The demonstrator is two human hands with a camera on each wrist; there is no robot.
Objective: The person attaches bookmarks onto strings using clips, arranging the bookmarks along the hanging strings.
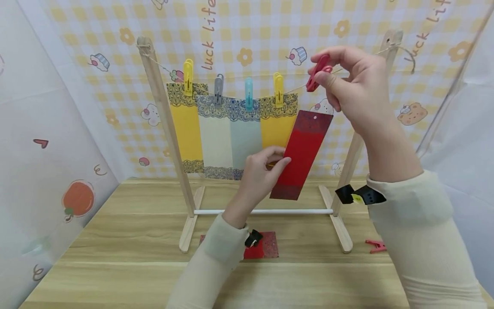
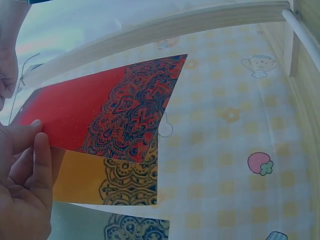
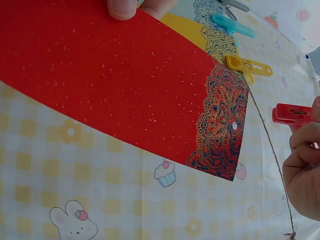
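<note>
My left hand (image 1: pixel 264 176) pinches the left edge of a red bookmark-like card (image 1: pixel 302 150), which has dark lace patterns at both ends and a small punched hole at the top. The card tilts, its upper end leaning right, just below the string (image 1: pixel 301 89). Above it my right hand (image 1: pixel 356 86) grips a red clothespin (image 1: pixel 319 74) between thumb and fingers, close to the string. Left of the red card hang yellow (image 1: pixel 187 133), cream (image 1: pixel 215 141), pale blue (image 1: pixel 245 137) and second yellow (image 1: pixel 275 128) cards, under yellow, grey, blue and yellow clothespins (image 1: pixel 278 91).
A wooden frame (image 1: pixel 166 124) with a white crossbar (image 1: pixel 266 211) carries the string. On the wooden table (image 1: pixel 127 266) lies another red card (image 1: pixel 270 244), partly behind my left sleeve. A pink-red clothespin (image 1: pixel 376 246) lies by the right sleeve. A checked cloth (image 1: pixel 247 25) hangs behind.
</note>
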